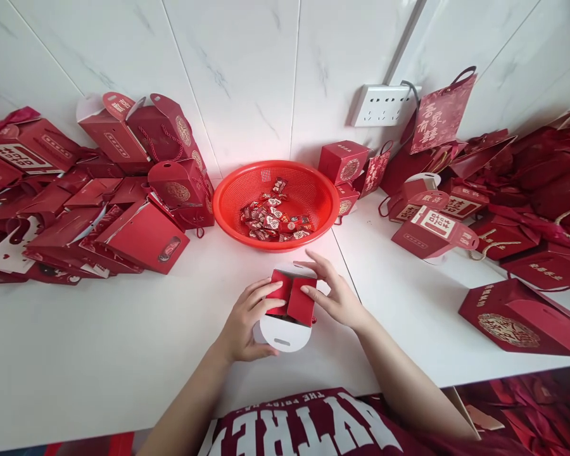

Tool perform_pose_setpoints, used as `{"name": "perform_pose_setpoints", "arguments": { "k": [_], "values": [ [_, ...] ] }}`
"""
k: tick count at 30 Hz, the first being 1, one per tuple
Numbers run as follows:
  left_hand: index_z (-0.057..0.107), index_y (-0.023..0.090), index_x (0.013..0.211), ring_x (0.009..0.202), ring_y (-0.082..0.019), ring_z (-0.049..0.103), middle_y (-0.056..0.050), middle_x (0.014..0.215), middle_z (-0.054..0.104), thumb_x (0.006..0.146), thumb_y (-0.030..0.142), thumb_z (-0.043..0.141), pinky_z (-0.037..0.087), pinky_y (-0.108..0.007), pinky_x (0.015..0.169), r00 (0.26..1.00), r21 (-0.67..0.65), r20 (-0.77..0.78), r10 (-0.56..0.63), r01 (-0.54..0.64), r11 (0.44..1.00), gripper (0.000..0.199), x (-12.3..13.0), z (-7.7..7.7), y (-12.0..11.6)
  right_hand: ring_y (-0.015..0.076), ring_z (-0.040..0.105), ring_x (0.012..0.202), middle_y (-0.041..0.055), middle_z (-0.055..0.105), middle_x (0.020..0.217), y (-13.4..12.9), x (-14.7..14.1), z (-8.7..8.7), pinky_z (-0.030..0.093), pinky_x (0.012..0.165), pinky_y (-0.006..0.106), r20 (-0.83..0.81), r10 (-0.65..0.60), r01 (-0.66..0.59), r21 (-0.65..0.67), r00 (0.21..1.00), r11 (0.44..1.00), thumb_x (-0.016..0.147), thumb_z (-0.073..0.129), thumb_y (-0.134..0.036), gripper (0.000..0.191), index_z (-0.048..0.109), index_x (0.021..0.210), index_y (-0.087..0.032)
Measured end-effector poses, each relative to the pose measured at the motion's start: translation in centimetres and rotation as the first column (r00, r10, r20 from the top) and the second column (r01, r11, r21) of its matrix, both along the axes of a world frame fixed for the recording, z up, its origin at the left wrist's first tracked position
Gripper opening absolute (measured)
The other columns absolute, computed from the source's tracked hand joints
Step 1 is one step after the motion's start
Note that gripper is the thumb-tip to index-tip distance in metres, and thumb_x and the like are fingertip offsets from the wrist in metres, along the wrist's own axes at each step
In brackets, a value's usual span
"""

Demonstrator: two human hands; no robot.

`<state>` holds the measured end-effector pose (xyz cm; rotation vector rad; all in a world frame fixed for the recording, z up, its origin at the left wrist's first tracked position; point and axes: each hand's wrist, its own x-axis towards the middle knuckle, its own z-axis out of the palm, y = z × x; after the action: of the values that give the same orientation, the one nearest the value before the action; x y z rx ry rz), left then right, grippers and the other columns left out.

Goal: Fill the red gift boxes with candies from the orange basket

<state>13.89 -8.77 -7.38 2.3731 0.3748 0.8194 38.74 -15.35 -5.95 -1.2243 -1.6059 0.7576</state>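
Note:
A small red gift box (301,303) with a white inside stands between my hands at the table's middle. Its two red side flaps are folded inward, leaving a narrow gap. A rounded white end flap with a slot lies toward me. My left hand (247,323) grips the box's left side, fingers over the left flap and thumb near the white flap. My right hand (337,294) is at the right side, a finger on the right flap and another by the far edge. Just beyond the box, a red plastic basket (308,183) holds several wrapped candies (270,218).
Red boxes (137,237) are piled at the left, with more boxes and bags (517,240) at the right. One box (522,316) stands at the right front. A white power strip (384,106) is on the tiled wall. The white table (123,354) ends near my body.

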Motion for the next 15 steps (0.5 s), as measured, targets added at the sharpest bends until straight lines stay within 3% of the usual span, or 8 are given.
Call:
{"name": "perform_pose_setpoints", "arguments": {
  "k": [3, 5, 9, 15],
  "values": [
    [0.060, 0.021, 0.118, 0.134, -0.033, 0.042, -0.014, 0.137, 0.054, 0.096, 0.047, 0.048, 0.039, -0.052, 0.108, 0.995, -0.032, 0.034, 0.090, -0.089, 0.996, 0.036, 0.4, -0.3, -0.2, 0.0222, 0.055, 0.128, 0.0079, 0.058, 0.140, 0.0, 0.1, 0.2, 0.047, 0.108, 0.043, 0.098, 0.091, -0.095, 0.037, 0.991, 0.995, 0.101, 0.050, -0.029, 0.038, 0.054, 0.139, -0.028],
    [0.059, 0.022, 0.114, 0.128, -0.028, 0.049, -0.012, 0.130, 0.056, 0.097, 0.030, 0.048, 0.043, -0.048, 0.105, 0.978, -0.105, 0.095, 0.187, -0.177, 0.979, 0.022, 0.7, -0.5, -0.5, 0.0225, 0.052, 0.131, 0.0078, 0.056, 0.142, 0.0, 0.1, 0.4, 0.044, 0.110, 0.043, 0.145, 0.156, -0.163, 0.036, 0.977, 0.986, 0.100, 0.052, -0.031, 0.037, 0.057, 0.137, -0.028],
    [0.050, 0.022, 0.130, 0.130, -0.026, 0.048, -0.013, 0.135, 0.051, 0.094, 0.022, 0.053, 0.045, -0.046, 0.106, 0.924, -0.194, 0.191, 0.331, -0.295, 0.935, 0.036, 1.2, -0.5, -0.9, 0.0225, 0.049, 0.134, 0.0068, 0.051, 0.147, 0.0, -0.1, 0.7, 0.042, 0.112, 0.042, 0.165, 0.226, -0.227, -0.010, 0.960, 0.974, 0.099, 0.055, -0.034, 0.044, 0.053, 0.143, -0.030],
    [0.066, 0.025, 0.121, 0.133, -0.025, 0.048, -0.009, 0.151, 0.040, 0.099, 0.021, 0.040, 0.040, -0.044, 0.113, 0.973, -0.236, 0.073, 0.221, -0.198, 0.951, 0.034, 1.3, -0.1, -0.7, 0.0212, 0.051, 0.131, 0.0075, 0.053, 0.143, 0.0, -0.1, 1.1, 0.043, 0.111, 0.039, 0.094, 0.245, -0.240, -0.064, 0.965, 0.969, 0.099, 0.055, -0.035, 0.039, 0.056, 0.138, -0.028]
  ]
}}
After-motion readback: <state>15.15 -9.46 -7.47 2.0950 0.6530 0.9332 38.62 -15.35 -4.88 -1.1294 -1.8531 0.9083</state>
